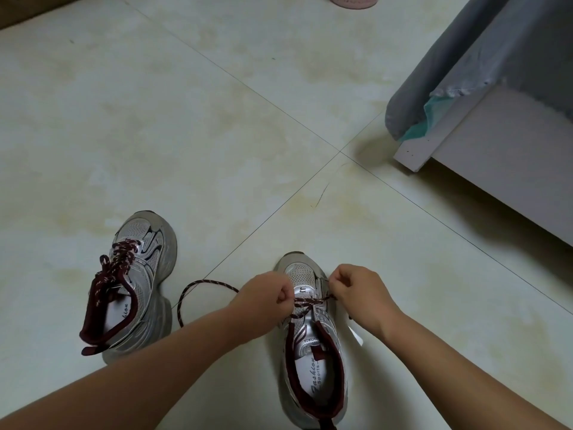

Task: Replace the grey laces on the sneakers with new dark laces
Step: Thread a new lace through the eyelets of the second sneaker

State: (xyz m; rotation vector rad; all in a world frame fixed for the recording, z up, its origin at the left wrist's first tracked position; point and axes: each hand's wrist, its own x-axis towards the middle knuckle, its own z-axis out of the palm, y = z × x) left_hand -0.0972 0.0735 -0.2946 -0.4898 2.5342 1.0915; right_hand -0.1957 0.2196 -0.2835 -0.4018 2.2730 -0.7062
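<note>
Partly hidden, dark lace (307, 303) in left hand (266, 294) and right hand (356, 293) grips, over sneaker (313, 352).

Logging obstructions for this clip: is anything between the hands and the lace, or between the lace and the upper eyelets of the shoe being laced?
Nothing visible. The left hand and right hand already pinch the dark lace over the right sneaker. The eyelet rows nearer the collar look bare. The lace's loose end loops on the floor to the left.
</note>
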